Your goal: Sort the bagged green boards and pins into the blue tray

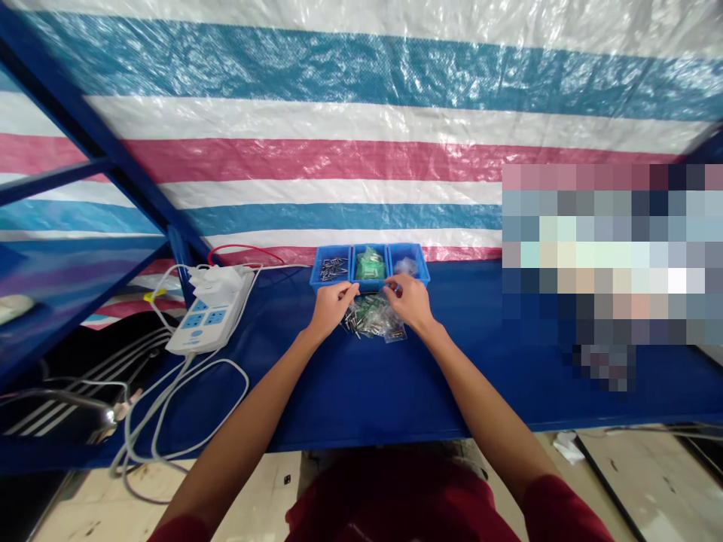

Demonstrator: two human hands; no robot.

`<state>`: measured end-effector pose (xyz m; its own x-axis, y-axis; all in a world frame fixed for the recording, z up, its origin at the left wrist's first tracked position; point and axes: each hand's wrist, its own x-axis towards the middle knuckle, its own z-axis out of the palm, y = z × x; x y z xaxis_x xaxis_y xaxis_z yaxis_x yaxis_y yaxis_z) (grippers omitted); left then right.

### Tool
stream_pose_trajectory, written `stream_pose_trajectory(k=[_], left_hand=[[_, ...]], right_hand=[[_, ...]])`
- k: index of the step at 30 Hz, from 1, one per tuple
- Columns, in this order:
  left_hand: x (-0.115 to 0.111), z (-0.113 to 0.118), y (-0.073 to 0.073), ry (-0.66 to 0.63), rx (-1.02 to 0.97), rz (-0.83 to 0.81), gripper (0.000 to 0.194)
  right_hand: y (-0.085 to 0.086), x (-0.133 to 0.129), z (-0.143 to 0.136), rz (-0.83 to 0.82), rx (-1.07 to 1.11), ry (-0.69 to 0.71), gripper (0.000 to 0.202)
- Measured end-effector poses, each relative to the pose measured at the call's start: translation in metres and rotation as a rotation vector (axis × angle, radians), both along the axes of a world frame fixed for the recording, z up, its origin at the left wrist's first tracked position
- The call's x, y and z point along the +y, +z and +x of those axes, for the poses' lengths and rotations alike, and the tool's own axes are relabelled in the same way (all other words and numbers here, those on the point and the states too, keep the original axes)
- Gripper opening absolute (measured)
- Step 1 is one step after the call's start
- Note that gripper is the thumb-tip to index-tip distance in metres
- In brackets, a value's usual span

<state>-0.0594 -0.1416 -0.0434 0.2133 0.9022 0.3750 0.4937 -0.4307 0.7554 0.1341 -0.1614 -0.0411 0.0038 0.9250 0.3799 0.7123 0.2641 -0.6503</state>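
Note:
A mixed pile [370, 318] of metal screws, green pieces and small clear plastic bags lies on the blue table between my hands. At the pile's left edge is my left hand [333, 307], thumb and fingers pinched together; whatever is in them is too small to make out. My right hand [411, 302] is over the pile's right side with its fingers curled in, and their contents do not show clearly. Just beyond stand three joined blue bins: the left bin [315, 277] holds screws, the middle bin [370, 285] green bags, the right bin [423, 272] clear bags.
A white power strip [212, 316] with plugged-in adapters lies to the left, its cables [163, 406] looping over the table's front edge. A blue metal frame [141, 196] rises at left. Striped sheeting [339, 162] hangs behind. The right side is pixelated.

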Motion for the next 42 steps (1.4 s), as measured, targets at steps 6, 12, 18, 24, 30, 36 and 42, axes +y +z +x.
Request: stream_pose_trajectory(k=[6, 12, 18, 24, 30, 36, 42], left_hand=[[0.003, -0.002, -0.005, -0.037, 0.126, 0.050, 0.039], [0.004, -0.003, -0.006, -0.076, 0.176, 0.046, 0.040], [0.006, -0.004, -0.006, -0.103, 0.257, 0.086, 0.036], [0.006, -0.006, -0.008, -0.107, 0.318, 0.119, 0.038], [0.006, -0.006, -0.006, -0.099, 0.317, 0.122, 0.040], [0.005, -0.005, -0.006, -0.112, 0.314, 0.116, 0.040], [0.006, -0.005, -0.006, -0.111, 0.321, 0.131, 0.040]], right_hand=[[0.001, 0.000, 0.004, -0.278, -0.462, 0.112, 0.035], [-0.003, 0.001, -0.002, -0.286, -0.467, 0.152, 0.016], [-0.006, 0.002, -0.006, -0.282, -0.471, 0.152, 0.011], [-0.005, 0.000, -0.006, -0.265, -0.439, 0.154, 0.017], [-0.004, -0.002, -0.005, -0.280, -0.447, 0.201, 0.024], [-0.007, 0.002, -0.007, -0.268, -0.466, 0.181, 0.010], [-0.007, 0.001, -0.010, -0.252, -0.457, 0.157, 0.007]])
